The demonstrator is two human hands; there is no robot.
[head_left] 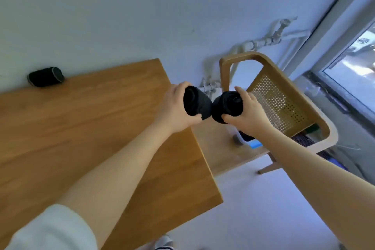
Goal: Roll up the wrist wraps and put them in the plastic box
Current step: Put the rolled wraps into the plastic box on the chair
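Head view: my left hand [174, 107] and right hand [246, 109] each grip 1 rolled black fabric wrist wrap [195, 102] [227, 106], rolls touching, held beyond the wooden worktop [81, 128] edge above the chair [284, 103].

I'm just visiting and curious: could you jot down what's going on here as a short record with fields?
left hand: grips a rolled black wrap
right hand: grips a second rolled black wrap
rolls: held in the air, ends meeting, past the wooden table edge
third roll: lies on the table's far side by the wall
chair: wooden, beside the table
plastic box: on the chair seat, mostly hidden by the right arm
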